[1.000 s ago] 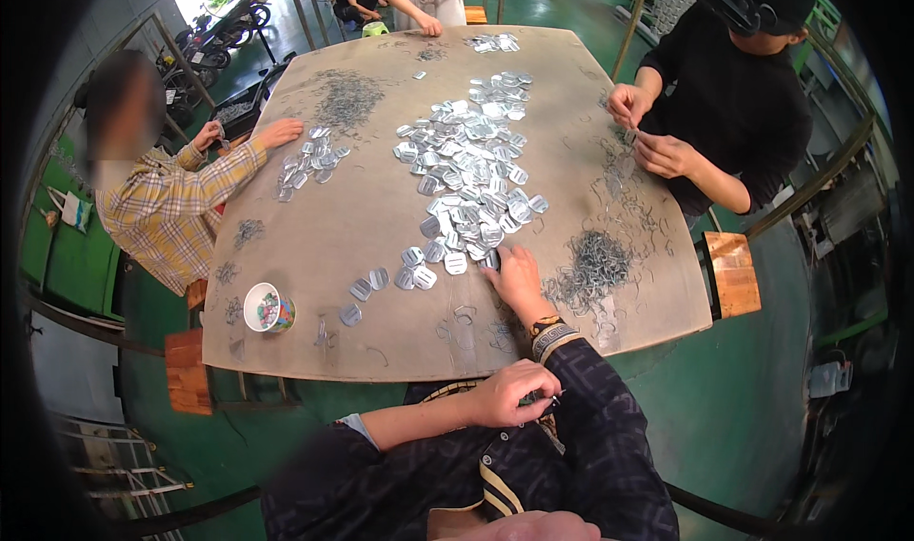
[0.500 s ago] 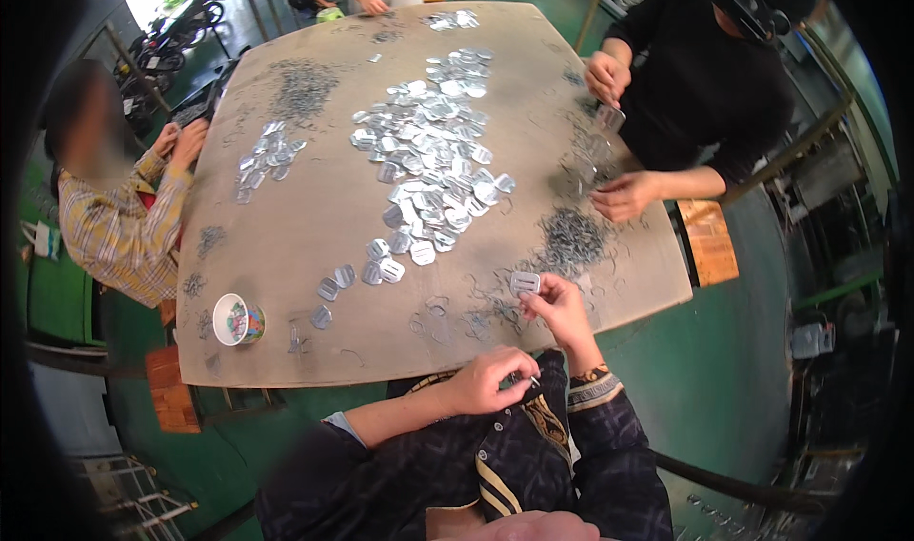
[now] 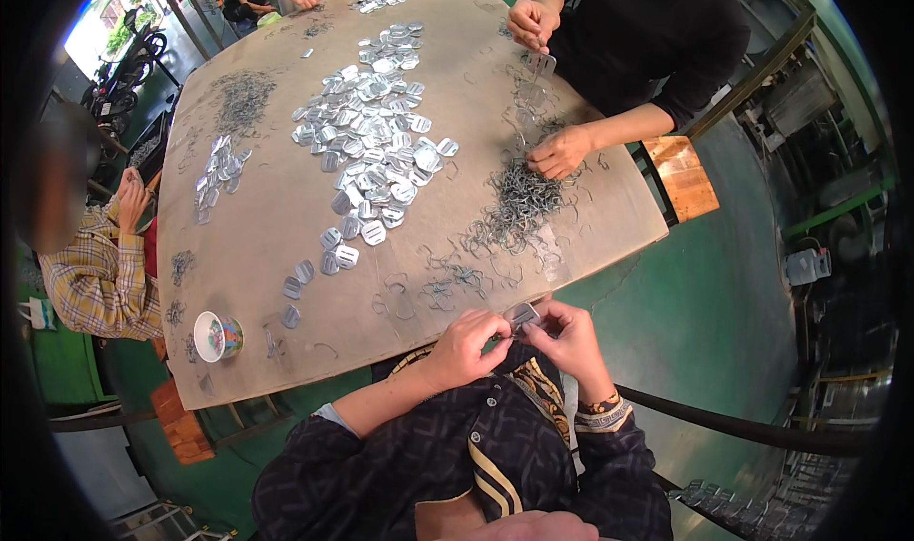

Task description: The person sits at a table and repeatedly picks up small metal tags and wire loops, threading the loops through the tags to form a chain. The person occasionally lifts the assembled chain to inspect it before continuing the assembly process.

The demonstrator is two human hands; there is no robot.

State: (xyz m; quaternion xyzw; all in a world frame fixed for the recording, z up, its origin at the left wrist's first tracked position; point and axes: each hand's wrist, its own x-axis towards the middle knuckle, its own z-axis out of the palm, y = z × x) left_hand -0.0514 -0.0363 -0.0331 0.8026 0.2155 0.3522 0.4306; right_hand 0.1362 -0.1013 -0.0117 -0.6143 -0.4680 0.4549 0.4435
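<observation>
Close to my body, at the table's near edge, my right hand (image 3: pixel 571 343) pinches a silver slotted metal plate (image 3: pixel 523 315), rounded at the corners like a strap buckle. My left hand (image 3: pixel 468 349) meets it from the left, thumb and fingertips pressed together at the plate's edge. Whatever the left fingertips hold is too small and covered to make out. Just beyond my hands lie loose bent wire pieces (image 3: pixel 452 279), with a denser dark heap of wire hooks (image 3: pixel 524 196) farther right. A large pile of similar silver plates (image 3: pixel 367 141) spreads over the table's middle.
A paper cup (image 3: pixel 217 337) stands at the table's (image 3: pixel 314 370) near left corner. Across to the right, a co-worker in black (image 3: pixel 657 37) holds a plate and touches the wire heap. Another in a checked shirt (image 3: pixel 100 275) sits left. Wooden stools (image 3: pixel 680 177) flank the table.
My right hand has drawn the plate back from over the table to my left hand. The view has shifted, so the table appears turned. The co-worker's lower hand has reached the wire heap.
</observation>
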